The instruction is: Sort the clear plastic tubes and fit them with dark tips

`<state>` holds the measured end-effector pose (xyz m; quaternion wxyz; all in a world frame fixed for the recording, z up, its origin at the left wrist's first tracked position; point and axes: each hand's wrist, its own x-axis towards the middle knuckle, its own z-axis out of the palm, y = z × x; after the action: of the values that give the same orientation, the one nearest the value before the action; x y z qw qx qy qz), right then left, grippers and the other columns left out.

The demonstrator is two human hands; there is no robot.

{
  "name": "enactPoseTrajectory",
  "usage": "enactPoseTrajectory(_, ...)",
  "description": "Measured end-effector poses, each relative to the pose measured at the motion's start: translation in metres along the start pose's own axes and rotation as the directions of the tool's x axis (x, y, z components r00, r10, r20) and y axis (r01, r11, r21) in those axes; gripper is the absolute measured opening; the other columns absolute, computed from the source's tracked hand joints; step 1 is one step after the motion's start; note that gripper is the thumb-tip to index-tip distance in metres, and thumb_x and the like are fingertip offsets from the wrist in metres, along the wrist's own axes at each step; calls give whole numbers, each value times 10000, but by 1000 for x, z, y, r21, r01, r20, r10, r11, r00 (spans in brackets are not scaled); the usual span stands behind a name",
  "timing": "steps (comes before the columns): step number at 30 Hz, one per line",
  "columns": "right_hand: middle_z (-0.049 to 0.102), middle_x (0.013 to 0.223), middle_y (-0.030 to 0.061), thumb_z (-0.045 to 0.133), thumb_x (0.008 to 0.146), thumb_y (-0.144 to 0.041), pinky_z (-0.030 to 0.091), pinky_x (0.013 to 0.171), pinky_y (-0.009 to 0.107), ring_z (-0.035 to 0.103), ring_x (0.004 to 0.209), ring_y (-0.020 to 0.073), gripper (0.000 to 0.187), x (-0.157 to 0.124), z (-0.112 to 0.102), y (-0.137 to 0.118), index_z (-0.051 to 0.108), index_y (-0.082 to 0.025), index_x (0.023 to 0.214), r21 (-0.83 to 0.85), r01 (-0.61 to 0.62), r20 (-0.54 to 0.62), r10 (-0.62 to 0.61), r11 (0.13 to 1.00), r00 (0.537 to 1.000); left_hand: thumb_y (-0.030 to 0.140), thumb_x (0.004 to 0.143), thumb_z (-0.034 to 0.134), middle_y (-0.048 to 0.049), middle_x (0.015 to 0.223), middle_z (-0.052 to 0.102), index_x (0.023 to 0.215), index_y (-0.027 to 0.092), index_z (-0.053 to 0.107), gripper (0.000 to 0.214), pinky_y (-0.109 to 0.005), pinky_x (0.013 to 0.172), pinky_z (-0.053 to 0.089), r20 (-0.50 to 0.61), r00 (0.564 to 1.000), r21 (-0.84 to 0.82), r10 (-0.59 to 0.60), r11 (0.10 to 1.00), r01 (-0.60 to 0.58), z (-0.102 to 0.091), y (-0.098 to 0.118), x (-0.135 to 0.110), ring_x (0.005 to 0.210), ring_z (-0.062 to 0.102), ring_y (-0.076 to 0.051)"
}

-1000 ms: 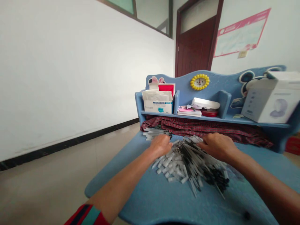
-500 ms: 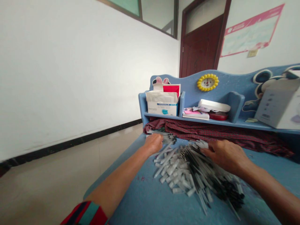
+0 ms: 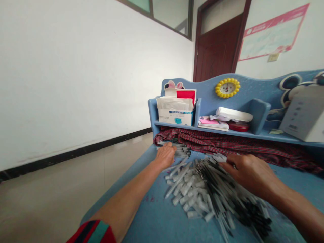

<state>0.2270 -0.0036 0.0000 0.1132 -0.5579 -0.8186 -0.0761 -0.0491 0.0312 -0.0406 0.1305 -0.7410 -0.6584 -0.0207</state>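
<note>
My left hand (image 3: 165, 156) is closed at the far left of the blue desk (image 3: 152, 216), beside a bundle of pens (image 3: 181, 150) with clear barrels and dark ends. What its fingers hold, if anything, is hidden. My right hand (image 3: 249, 168) has its fingers curled together beside small clear plastic pieces (image 3: 219, 157); their contents cannot be made out. Between my hands lie a heap of short whitish caps (image 3: 188, 190) and a fan of long, thin pen parts (image 3: 222, 195), clear and black, with dark ends toward the lower right.
Behind the pens, a red checked cloth (image 3: 217, 143) runs along the desk's back. Above it, a blue shelf (image 3: 263, 133) carries a mask box (image 3: 176, 116), papers (image 3: 214, 125), a red round container (image 3: 238, 127) and a white box (image 3: 303, 114). A yellow clock (image 3: 227, 88) hangs there.
The view has shifted slightly closer. Both hands stay near the same spots, with the left fingers slightly raised over the pen bundle. The heaps look unchanged.
</note>
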Motion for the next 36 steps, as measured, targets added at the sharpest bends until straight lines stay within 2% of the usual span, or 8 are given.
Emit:
enactPoseTrajectory(10, 657, 584, 43, 408, 854, -459, 203, 485, 268, 622, 566, 208, 351, -3, 5, 0, 622, -236, 689, -8, 58, -41, -58, 998, 997, 145, 749, 554, -107, 996, 572, 971, 156, 578, 224, -336, 789, 454, 5, 999, -15, 45, 999, -45, 3, -5, 1, 991, 540, -252)
enactPoseTrajectory(15, 656, 582, 45, 419, 851, -436, 201, 481, 265, 614, 552, 197, 324, -4, 3, -4, 616, -236, 689, -25, 58, -46, -59, 998, 997, 171, 762, 563, -81, 913, 584, 853, 177, 604, 100, -321, 730, 460, 4, 999, -31, 36, 999, -35, 6, -11, 1, 915, 570, -236)
enactPoseTrajectory(22, 648, 577, 48, 416, 856, -431, 209, 488, 261, 608, 560, 195, 318, -3, 1, -7, 622, -229, 722, 55, 52, -69, -48, 997, 996, 241, 829, 510, -67, 933, 584, 864, 176, 576, 99, -314, 783, 426, -117, 985, -57, 130, 989, -138, -21, -1, -12, 935, 522, -213)
enactPoseTrajectory(24, 632, 565, 43, 398, 867, -443, 233, 494, 257, 587, 542, 176, 353, -3, 1, -8, 614, -216, 705, 150, 68, -85, -56, 986, 995, 256, 855, 478, -61, 953, 586, 898, 177, 559, 120, -309, 811, 413, -180, 962, -82, 207, 971, -224, -30, 11, -20, 939, 513, -200)
enactPoseTrajectory(28, 580, 552, 10, 361, 886, -452, 288, 507, 232, 522, 515, 129, 415, -3, 2, -12, 551, -186, 631, 429, 145, -138, -94, 892, 986, 233, 890, 411, -66, 880, 601, 904, 160, 535, 145, -304, 755, 417, -373, 845, -153, 384, 872, -464, -37, 37, -39, 839, 536, -184)
enactPoseTrajectory(31, 476, 476, -27, 337, 893, -450, 278, 463, 212, 436, 455, 99, 437, -5, 0, -16, 458, -183, 569, 596, 164, -142, -98, 786, 985, 240, 914, 364, -45, 757, 591, 876, 164, 533, 189, -286, 662, 410, -449, 780, -161, 436, 819, -550, -38, 48, -49, 709, 528, -162)
enactPoseTrajectory(33, 424, 439, -45, 341, 889, -445, 268, 431, 200, 387, 418, 83, 433, -6, -3, -18, 415, -188, 548, 692, 143, -96, -105, 708, 990, 243, 922, 353, -39, 729, 581, 894, 162, 534, 200, -278, 639, 404, -488, 745, -170, 455, 787, -593, -38, 49, -52, 676, 515, -153)
enactPoseTrajectory(36, 413, 425, -55, 379, 870, -448, 266, 407, 188, 363, 400, 73, 422, -7, -6, -21, 399, -190, 537, 782, 97, -25, -124, 616, 992, 234, 921, 366, -43, 739, 578, 939, 154, 537, 190, -282, 650, 404, -522, 717, -177, 461, 765, -620, -39, 45, -52, 693, 507, -156)
